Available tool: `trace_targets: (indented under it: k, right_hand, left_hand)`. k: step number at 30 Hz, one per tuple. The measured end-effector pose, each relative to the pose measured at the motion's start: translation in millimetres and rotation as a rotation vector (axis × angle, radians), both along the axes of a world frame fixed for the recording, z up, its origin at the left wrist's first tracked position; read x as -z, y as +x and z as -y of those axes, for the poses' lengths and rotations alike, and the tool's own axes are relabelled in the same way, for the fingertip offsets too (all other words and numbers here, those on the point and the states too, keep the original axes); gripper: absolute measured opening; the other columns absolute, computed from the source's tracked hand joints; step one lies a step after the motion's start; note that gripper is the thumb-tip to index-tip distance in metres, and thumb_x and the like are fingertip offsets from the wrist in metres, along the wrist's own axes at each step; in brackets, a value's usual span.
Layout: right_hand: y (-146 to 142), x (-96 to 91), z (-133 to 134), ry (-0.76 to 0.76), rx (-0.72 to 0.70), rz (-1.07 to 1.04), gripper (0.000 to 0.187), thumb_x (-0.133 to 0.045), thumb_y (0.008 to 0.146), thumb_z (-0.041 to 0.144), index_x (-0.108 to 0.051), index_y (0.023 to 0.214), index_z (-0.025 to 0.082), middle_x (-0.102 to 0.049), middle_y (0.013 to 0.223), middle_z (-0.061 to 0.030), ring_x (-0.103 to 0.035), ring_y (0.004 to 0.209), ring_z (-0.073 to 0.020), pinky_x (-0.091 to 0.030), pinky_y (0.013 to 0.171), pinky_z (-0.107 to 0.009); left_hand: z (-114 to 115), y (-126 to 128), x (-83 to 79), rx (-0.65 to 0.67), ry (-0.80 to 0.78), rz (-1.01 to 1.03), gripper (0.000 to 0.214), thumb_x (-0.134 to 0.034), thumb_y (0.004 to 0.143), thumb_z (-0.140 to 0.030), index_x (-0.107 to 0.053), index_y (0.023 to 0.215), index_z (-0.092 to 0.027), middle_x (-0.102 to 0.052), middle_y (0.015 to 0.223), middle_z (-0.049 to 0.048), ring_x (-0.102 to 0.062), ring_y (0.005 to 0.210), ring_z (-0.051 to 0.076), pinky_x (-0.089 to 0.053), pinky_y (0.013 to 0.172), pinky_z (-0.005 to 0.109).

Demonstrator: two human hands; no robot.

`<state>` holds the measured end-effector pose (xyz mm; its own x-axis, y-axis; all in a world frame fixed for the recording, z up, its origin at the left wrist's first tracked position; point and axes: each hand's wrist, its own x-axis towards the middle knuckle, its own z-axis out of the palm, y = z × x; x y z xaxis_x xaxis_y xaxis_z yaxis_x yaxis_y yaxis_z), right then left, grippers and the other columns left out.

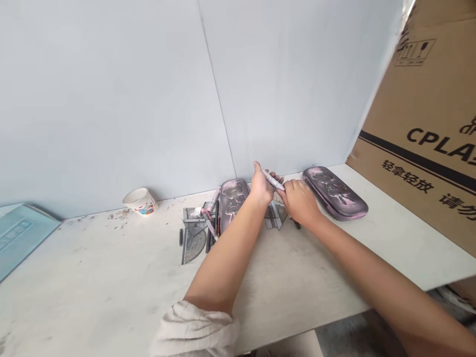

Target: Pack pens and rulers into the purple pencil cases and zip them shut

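Observation:
Above the table, a pale pinkish-white pen (pixel 273 180) slants between my two hands. My right hand (pixel 300 201) has its fingers closed around the pen's lower end. My left hand (pixel 262 184) is turned palm up against the other end, thumb raised and fingers spread behind the pen; whether they press on it is unclear. Under my left wrist lies a dark purple-pink pencil case (pixel 233 193) with an embossed bear, partly hidden by the arm. Below my hands are clear rulers (pixel 274 216), partly covered.
Left of the case lie a protractor (pixel 195 246), a set square (pixel 196 227) and several pens (pixel 212 223). A second pencil case (pixel 336 193) is at the right. A paper cup (pixel 140 201) stands by the wall, a blue folder-like item (pixel 26 238) far left, and a cardboard box (pixel 420 124) at right.

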<state>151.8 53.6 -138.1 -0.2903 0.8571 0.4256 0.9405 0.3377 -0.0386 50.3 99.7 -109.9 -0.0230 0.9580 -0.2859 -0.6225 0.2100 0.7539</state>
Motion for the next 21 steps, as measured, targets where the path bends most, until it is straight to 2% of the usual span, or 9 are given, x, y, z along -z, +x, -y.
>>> trace_targets:
  k: [3, 5, 7, 10, 11, 12, 15, 17, 21]
  right_hand:
    - [4.0, -0.8, 22.4, 0.017, -0.011, 0.053, 0.042, -0.02, 0.092, 0.032, -0.056, 0.092, 0.01, -0.06, 0.089, -0.0156, -0.051, 0.087, -0.0263, -0.03, 0.079, -0.036]
    - [10.6, 5.4, 39.9, 0.029, -0.024, 0.084, 0.042, -0.02, 0.092, 0.028, -0.058, 0.09, 0.01, -0.061, 0.087, -0.0156, -0.052, 0.085, -0.0258, -0.029, 0.083, -0.038]
    - [19.2, 18.0, 60.0, 0.018, -0.075, 0.127, 0.042, -0.022, 0.091, 0.027, -0.06, 0.088, 0.011, -0.062, 0.084, -0.0149, -0.052, 0.083, -0.025, -0.026, 0.088, -0.04]
    - [28.0, 38.9, 84.5, -0.052, -0.187, 0.206, 0.035, -0.03, 0.088, 0.023, -0.063, 0.082, 0.012, -0.063, 0.079, -0.0129, -0.053, 0.08, -0.0242, -0.027, 0.089, -0.042]
    - [28.3, 43.0, 88.0, -0.076, -0.191, 0.225, 0.033, -0.032, 0.087, 0.02, -0.064, 0.081, 0.012, -0.063, 0.078, -0.0125, -0.053, 0.079, -0.0242, -0.028, 0.087, -0.042]
    - [27.2, 44.7, 88.4, -0.097, -0.181, 0.239, 0.031, -0.033, 0.086, 0.018, -0.064, 0.081, 0.012, -0.063, 0.077, -0.0126, -0.054, 0.079, -0.0244, -0.029, 0.086, -0.042]
    - [19.3, 36.7, 75.0, -0.127, -0.08, 0.232, 0.027, -0.036, 0.086, 0.018, -0.062, 0.086, 0.011, -0.063, 0.083, -0.0152, -0.054, 0.082, -0.026, -0.033, 0.08, -0.041]
    - [15.5, 27.2, 61.9, -0.138, 0.005, 0.201, 0.024, -0.04, 0.086, 0.023, -0.059, 0.094, 0.01, -0.062, 0.091, -0.0175, -0.054, 0.088, -0.0276, -0.036, 0.077, -0.04]
    - [18.9, 20.4, 47.7, -0.241, 0.09, 0.152, 0.029, -0.045, 0.084, 0.032, -0.054, 0.101, 0.01, -0.061, 0.097, -0.0189, -0.056, 0.092, -0.028, -0.04, 0.071, -0.035]
  left_hand:
    - [6.8, 11.2, -14.8, 0.039, 0.009, 0.181, 0.041, -0.029, 0.084, -0.057, -0.032, 0.066, -0.02, -0.022, 0.043, -0.0091, -0.02, 0.03, 0.004, -0.017, 0.032, 0.016]
    - [7.4, 10.3, -18.3, 0.069, 0.006, 0.189, 0.037, -0.032, 0.084, -0.051, -0.032, 0.065, -0.02, -0.018, 0.043, -0.0097, -0.015, 0.03, 0.003, -0.011, 0.032, 0.016]
    - [1.6, 2.9, -17.0, 0.032, 0.01, 0.131, 0.034, -0.03, 0.084, -0.047, -0.032, 0.065, -0.02, -0.018, 0.044, -0.0096, -0.015, 0.03, 0.004, -0.011, 0.033, 0.016]
    - [-15.2, -9.7, -7.2, -0.109, 0.043, -0.244, 0.029, -0.021, 0.086, -0.041, -0.035, 0.072, -0.02, -0.021, 0.047, -0.0086, -0.019, 0.032, 0.005, -0.017, 0.035, 0.016]
    - [-20.5, -11.3, -2.1, -0.123, 0.043, -0.436, 0.028, -0.018, 0.087, -0.039, -0.037, 0.077, -0.02, -0.025, 0.049, -0.0079, -0.022, 0.033, 0.005, -0.02, 0.036, 0.016]
    - [-24.7, -11.1, 3.5, -0.121, 0.044, -0.535, 0.026, -0.019, 0.087, -0.037, -0.039, 0.083, -0.021, -0.03, 0.051, -0.0069, -0.025, 0.035, 0.006, -0.023, 0.037, 0.016]
    - [-27.9, -2.7, 21.4, -0.042, 0.074, -0.726, 0.024, -0.03, 0.084, -0.031, -0.044, 0.101, -0.021, -0.052, 0.068, 0.0, -0.043, 0.045, 0.009, -0.037, 0.045, 0.02]
    - [-23.9, 2.5, 31.3, 0.029, 0.138, -0.867, 0.03, -0.037, 0.082, -0.026, -0.046, 0.11, -0.021, -0.06, 0.086, 0.006, -0.056, 0.063, 0.013, -0.046, 0.06, 0.025]
    - [-15.2, 1.2, 42.2, 0.185, 0.305, -1.191, 0.035, -0.048, 0.076, -0.019, -0.055, 0.11, -0.018, -0.059, 0.112, 0.0111, -0.055, 0.104, 0.021, -0.04, 0.091, 0.03]
